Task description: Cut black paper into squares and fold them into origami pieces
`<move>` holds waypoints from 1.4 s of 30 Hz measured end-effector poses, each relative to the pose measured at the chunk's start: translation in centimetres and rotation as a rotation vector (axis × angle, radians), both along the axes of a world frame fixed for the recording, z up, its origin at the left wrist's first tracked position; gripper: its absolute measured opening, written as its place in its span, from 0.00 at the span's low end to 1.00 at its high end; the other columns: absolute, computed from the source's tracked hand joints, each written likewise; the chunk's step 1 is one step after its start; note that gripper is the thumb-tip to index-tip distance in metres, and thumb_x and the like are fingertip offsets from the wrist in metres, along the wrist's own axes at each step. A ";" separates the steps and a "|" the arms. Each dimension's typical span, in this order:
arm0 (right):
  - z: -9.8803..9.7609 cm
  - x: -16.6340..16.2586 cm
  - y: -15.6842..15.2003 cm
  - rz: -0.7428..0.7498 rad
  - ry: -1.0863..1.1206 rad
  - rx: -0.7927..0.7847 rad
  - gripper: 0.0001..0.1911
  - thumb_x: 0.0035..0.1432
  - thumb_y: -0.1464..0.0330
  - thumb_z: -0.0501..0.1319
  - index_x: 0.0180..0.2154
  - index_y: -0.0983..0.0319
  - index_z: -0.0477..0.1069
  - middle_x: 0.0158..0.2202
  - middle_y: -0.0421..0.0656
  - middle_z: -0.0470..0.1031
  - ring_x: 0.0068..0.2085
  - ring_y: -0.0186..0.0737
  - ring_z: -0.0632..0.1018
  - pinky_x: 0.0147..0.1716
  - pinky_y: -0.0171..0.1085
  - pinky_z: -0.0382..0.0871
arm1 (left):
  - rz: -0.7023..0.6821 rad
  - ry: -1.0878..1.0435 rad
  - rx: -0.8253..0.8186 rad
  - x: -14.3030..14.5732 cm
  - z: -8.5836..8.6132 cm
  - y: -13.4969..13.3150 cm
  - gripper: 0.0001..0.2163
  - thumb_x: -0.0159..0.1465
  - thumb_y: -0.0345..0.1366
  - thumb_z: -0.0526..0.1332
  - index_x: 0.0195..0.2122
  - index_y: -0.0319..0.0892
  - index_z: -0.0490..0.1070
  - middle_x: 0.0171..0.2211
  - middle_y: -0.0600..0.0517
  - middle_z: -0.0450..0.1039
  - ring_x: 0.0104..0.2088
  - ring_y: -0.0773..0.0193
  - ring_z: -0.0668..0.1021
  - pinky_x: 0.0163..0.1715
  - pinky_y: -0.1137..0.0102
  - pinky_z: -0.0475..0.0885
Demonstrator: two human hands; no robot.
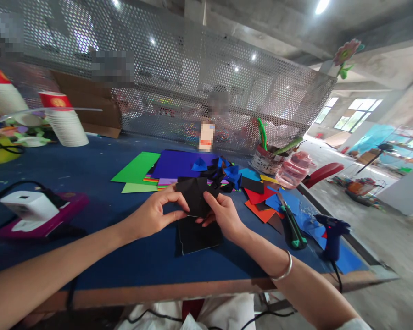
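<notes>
Between my two hands is a small sheet of black paper [193,195], held up over the table. My left hand [160,211] pinches its lower left edge with thumb and forefinger. On the right side, my right hand [226,214] grips it, thumb on the front and the other fingers behind. Another piece of black paper [199,238] lies flat on the table just below. Behind my hands sit several folded blue and black paper pieces [232,172], close to a stack of coloured sheets topped by a purple sheet [179,163] and a green sheet [137,166].
At the right lie a green-black utility knife [291,222], a blue hot glue gun [331,236] and loose coloured paper [256,196]. A pink bottle [294,169] stands by a pot [266,159]. Leftward are a charger [27,206] on a purple power strip [67,208] and stacked paper cups [67,126].
</notes>
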State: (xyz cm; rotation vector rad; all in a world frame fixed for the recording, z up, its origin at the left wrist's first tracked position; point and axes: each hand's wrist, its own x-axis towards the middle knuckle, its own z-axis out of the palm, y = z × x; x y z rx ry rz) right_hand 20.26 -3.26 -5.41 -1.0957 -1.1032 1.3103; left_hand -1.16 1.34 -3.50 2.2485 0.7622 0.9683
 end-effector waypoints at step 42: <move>0.6 0.1 -0.2 0.110 -0.082 -0.006 0.28 0.39 0.48 0.80 0.31 0.61 0.74 0.25 0.35 0.76 0.23 0.30 0.76 0.21 0.29 0.68 | 0.015 -0.126 -0.054 -0.4 0.2 1.2 0.15 0.68 0.50 0.64 0.32 0.45 0.74 0.46 0.46 0.78 0.43 0.55 0.81 0.41 0.65 0.81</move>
